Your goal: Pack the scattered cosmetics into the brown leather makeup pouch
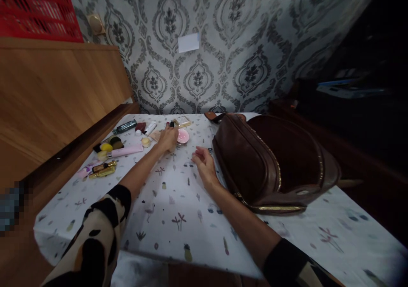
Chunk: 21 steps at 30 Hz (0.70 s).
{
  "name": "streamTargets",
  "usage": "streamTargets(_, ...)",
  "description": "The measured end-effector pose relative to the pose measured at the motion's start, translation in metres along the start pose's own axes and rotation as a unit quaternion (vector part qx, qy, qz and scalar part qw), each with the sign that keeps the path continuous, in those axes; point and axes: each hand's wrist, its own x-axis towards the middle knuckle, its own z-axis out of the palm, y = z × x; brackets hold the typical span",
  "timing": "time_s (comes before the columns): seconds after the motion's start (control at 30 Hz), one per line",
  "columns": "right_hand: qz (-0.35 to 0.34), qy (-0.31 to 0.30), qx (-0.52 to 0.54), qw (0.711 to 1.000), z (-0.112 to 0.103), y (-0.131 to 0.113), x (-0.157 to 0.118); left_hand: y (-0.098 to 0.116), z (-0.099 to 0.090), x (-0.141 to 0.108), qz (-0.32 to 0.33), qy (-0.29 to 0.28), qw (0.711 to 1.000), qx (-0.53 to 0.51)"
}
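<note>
My left hand (168,140) reaches to the cosmetics at the far side of the cloth-covered table (172,236). Its fingers are bent together around something small; a dark cap (172,124) shows at the fingertips, but the rest is hidden. Just right of this hand lies a round pink compact (182,136), with a flat clear-lidded case (182,121) behind it. A small pale-yellow jar (145,142) sits to its left. My right hand (205,168) hovers over the cloth, between the compact and a brown leather bag (245,159). Its fingers are loosely curled and apart, holding nothing.
Several cosmetics lie at the left: a pink tube (126,150), gold tubes (102,172), a yellow sponge (106,147) and a dark teal packet (125,127). A wooden cabinet (63,79) borders the left side, carrying a red basket (38,11). A patterned wall (219,74) stands behind.
</note>
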Motion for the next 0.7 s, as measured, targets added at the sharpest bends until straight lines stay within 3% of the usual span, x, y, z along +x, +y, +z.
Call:
streamTargets(0.13,0.0,-0.003,-0.004,1.0,0.0,0.0,-0.001,-0.006,0.006,0.013,0.002,-0.018,1.0,0.02)
streamTargets(0.33,-0.004,-0.013,-0.026,1.0,-0.002,-0.001,-0.002,-0.013,0.002,0.014,-0.009,0.009,0.999,0.03)
streamTargets(0.43,-0.003,-0.021,-0.03,0.999,-0.003,-0.003,-0.003,-0.035,-0.011,0.011,-0.088,0.05,0.994,0.036)
streamTargets(0.57,-0.004,-0.022,-0.038,0.999,-0.003,-0.008,-0.005,-0.08,-0.029,0.0,-0.256,0.096,0.96,0.063)
streamTargets(0.7,-0.013,-0.023,-0.049,0.998,-0.002,-0.008,-0.005,-0.115,-0.032,-0.011,-0.341,0.061,0.936,0.063)
